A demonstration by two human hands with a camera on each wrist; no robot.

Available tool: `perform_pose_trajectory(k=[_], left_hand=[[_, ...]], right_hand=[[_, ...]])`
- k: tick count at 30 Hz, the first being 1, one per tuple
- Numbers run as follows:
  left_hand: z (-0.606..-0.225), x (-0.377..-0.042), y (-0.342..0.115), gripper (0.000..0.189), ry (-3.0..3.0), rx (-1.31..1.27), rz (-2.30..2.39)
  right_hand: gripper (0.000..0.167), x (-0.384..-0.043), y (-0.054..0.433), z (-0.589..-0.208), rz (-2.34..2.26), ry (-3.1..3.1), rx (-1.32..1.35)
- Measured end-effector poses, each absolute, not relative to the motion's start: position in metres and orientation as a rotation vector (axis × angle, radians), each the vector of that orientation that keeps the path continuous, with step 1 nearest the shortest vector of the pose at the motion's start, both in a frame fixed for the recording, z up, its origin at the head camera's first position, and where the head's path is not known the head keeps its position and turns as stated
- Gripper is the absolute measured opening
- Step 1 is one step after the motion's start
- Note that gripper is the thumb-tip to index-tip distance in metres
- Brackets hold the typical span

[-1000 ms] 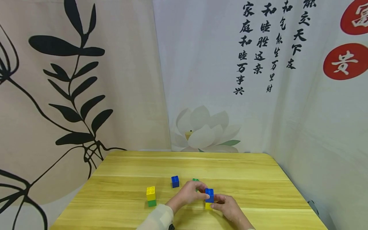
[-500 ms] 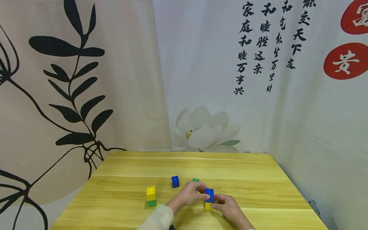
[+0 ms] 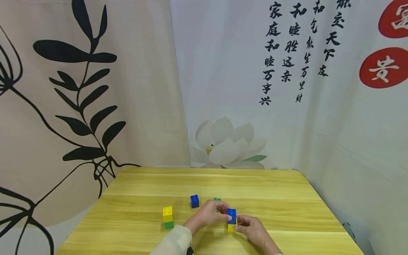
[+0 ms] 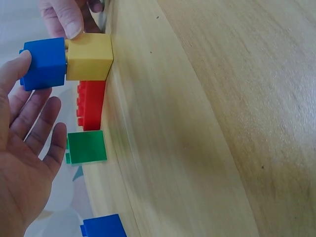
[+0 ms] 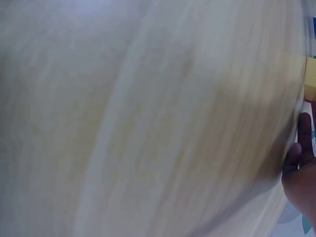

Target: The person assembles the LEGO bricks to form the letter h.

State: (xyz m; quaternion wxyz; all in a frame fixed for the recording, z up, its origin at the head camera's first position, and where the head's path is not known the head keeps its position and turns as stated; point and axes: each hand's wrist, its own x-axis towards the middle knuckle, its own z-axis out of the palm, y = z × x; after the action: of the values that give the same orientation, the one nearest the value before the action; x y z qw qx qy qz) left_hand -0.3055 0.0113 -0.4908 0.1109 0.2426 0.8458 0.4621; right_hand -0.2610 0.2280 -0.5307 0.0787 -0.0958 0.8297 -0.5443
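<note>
My left hand [image 3: 208,215] pinches a blue toy brick [image 3: 231,216] between thumb and fingers. This blue brick sits over a yellow brick [image 3: 232,228], and in the left wrist view yellow studs show in a narrow gap between the two. From the right, my right hand [image 3: 255,232] holds the yellow brick low down, thumb on its near side. At the right edge of the right wrist view appear part of the yellow brick [image 5: 310,79] and some of that hand's fingers. Just beyond the pair lies a red brick [image 4: 91,105], mostly hidden by my left hand in the head view.
A green brick [image 4: 87,147] stands past the red one. Farther left on the wooden table [image 3: 255,187] is another blue brick [image 3: 194,201]. A yellow brick [image 3: 167,214] stacked on a green brick [image 3: 169,225] stands left of my left forearm. A printed curtain hangs behind.
The held blue brick has shifted slightly left over the yellow one, along with my left hand. My right hand stays nearly still, and the other bricks have not moved.
</note>
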Motion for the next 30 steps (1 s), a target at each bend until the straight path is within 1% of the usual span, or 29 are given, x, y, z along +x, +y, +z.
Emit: perform_pose_trajectory(k=[6,17,23,30], left_hand=[[-0.4907,-0.3050,0.0134,0.016,2.468,0.733,1.365],[-0.4907,-0.3054,0.0128,0.014,2.477,0.744,1.340],[-0.4894,-0.3062,0.0139,0.014,2.493,0.801,1.306],[-0.4873,-0.3062,0.0167,0.015,2.546,0.884,1.222]], right_hand=[[0.039,-0.2613,0.2288,-0.5329,-1.647,2.453,-0.317],[0.042,-0.2610,0.2275,-0.5292,-1.646,2.444,-0.283],[0.042,-0.2600,0.2277,-0.5270,-1.624,2.471,-0.274],[0.037,-0.2608,0.2270,-0.5287,-1.618,2.476,-0.328]])
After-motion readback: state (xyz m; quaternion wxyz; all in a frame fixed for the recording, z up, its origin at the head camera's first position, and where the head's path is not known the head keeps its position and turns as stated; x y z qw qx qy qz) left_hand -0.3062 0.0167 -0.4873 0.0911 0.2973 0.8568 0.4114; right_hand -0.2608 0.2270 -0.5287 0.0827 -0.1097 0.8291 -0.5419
